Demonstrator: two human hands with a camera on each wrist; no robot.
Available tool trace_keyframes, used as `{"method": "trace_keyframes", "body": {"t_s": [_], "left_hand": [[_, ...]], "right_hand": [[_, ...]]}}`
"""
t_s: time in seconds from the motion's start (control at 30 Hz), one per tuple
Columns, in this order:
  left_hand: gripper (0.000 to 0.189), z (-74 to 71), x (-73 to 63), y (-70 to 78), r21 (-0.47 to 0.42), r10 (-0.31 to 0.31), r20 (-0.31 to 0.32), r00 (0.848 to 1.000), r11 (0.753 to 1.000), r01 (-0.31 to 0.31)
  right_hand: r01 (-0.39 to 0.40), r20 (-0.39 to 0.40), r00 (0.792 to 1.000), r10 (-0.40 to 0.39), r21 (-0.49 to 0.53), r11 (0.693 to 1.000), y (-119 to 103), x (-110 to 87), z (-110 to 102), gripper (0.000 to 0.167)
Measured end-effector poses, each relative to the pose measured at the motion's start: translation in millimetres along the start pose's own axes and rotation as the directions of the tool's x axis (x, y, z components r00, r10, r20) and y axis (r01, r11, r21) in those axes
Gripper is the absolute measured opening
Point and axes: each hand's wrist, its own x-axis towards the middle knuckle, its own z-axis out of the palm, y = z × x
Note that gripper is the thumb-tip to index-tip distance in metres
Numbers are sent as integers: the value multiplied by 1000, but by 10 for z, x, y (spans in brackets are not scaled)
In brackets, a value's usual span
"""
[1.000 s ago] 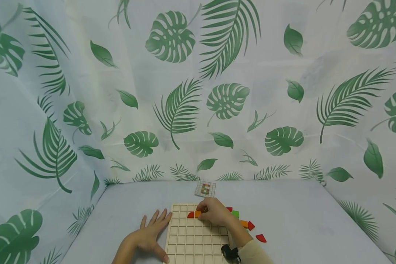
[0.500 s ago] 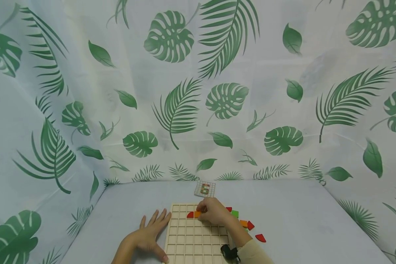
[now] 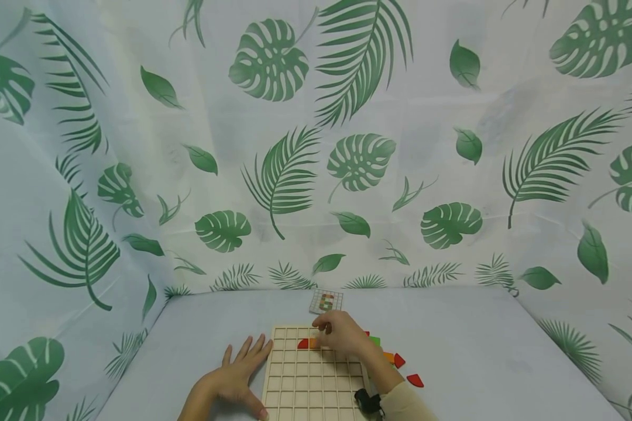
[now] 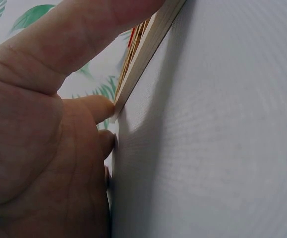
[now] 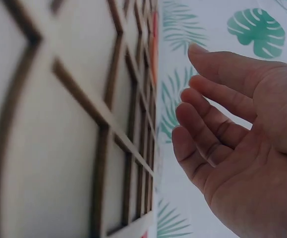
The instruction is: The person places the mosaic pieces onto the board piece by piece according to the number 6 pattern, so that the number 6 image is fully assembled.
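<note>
leaf-printed cloth [image 3: 416,146] behind pale tabletop [image 3: 479,345]

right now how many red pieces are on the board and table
4 visible: a red piece on the board; right of it, one partly behind the right hand, one beside an orange piece, one alone. The hand may hide more.

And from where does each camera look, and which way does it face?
Head: worn on the head, facing forward and down at leaf-print cloth, table and gridded board; left hand, right hand and forearms show.
Left wrist: on that wrist, facing along the table to the board's edge; the left hand's palm side shows.
Right wrist: on that wrist, facing across the board to the cloth; the right hand's palm side shows.
Shared: both wrist views show the board and cloth.
</note>
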Motion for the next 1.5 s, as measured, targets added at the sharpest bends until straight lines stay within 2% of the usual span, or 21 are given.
{"method": "trace_keyframes", "body": {"t_s": [0.2,0.33,0.5,0.97,1.5], "left_hand": [[144,-12,8,16,0,-15,3,1000,1000,15],[145,-10,14,25,-1,-14,3,1000,1000,15],[145,-7,14,26,0,-18,2,1000,1000,18],[144,-4,24,9,-4,-12,3,1000,1000,12],[143,-3,-5,-6,-15,13,12,1000,1000,-13]], "right_hand": [[45,-30,999,-44,10,999,-74,-37,-135,30],[45,-53,998,-45,0,999,-98,-88,-237,33],[5,-81,997,-5,-5,1000,-64,-154,-362,37],[-104,-144,985,98,-31,994,150,-290,-617,35],[-187,-134,974,180,-41,982,262,-352,-717,36]]}}
